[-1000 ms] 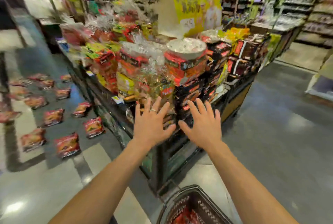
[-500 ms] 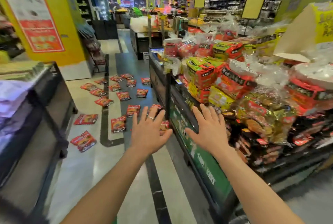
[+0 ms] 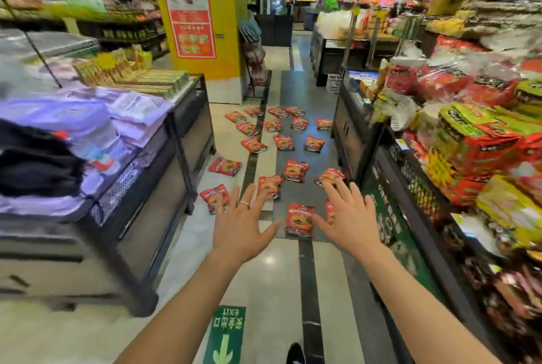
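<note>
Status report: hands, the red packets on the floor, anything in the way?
Left hand open, right hand open, both empty. Red packets scattered on the aisle floor, nearest just ahead between the hands. Display stands flank the aisle.

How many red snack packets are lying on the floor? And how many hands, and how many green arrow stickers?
Red plastic snack packets on the floor: 18, one half hidden by the right hand
Bare hands: 2, the left hand and the right hand, both open and holding nothing
Green rectangular exit sticker with an arrow: 1
Total: 21
</note>
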A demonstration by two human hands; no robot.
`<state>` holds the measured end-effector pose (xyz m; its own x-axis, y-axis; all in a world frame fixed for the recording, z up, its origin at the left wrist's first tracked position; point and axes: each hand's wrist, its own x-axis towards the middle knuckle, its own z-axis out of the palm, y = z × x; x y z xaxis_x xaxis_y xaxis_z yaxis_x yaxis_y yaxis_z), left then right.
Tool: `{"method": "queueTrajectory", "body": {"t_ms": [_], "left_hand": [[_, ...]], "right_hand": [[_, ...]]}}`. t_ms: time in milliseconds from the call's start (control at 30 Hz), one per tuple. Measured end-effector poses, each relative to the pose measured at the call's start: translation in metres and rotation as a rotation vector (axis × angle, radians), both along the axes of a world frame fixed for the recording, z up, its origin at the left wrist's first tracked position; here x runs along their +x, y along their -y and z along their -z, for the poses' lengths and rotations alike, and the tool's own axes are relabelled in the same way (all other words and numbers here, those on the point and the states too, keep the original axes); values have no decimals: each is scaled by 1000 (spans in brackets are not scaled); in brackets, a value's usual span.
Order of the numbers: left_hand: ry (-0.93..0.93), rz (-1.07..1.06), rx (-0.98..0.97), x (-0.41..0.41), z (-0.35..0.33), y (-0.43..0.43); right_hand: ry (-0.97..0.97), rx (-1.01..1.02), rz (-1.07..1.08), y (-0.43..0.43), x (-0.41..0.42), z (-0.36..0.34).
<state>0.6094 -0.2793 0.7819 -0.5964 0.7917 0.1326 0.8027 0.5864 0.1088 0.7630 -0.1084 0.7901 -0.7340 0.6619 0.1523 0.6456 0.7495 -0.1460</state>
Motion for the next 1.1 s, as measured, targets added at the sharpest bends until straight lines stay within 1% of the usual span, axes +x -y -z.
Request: {"method": "queueTrajectory", "body": {"t_ms": [200, 333, 467, 633, 767, 933, 1000, 1100], "left_hand": [[38, -52, -66, -82, 25, -55], [72, -62, -153, -138, 40, -121], [68, -16, -201, -181, 44, -195], [106, 19, -227, -222, 58, -274], [163, 60, -203, -244, 78, -334], [190, 106, -231, -280, 115, -417], [195, 133, -255, -299, 133, -454], [213, 175, -257, -336, 167, -521]], "right_hand": [[4, -49, -25, -63, -93, 37], [33, -119, -13, -129, -157, 61], [76, -144, -23, -193, -206, 72], [72, -130, 31, -265, -232, 84], [92, -165, 92, -322, -239, 97], [132, -185, 175, -398, -253, 126], [144, -211, 205, -432, -266, 142], [165, -197, 215, -490, -292, 168]]}}
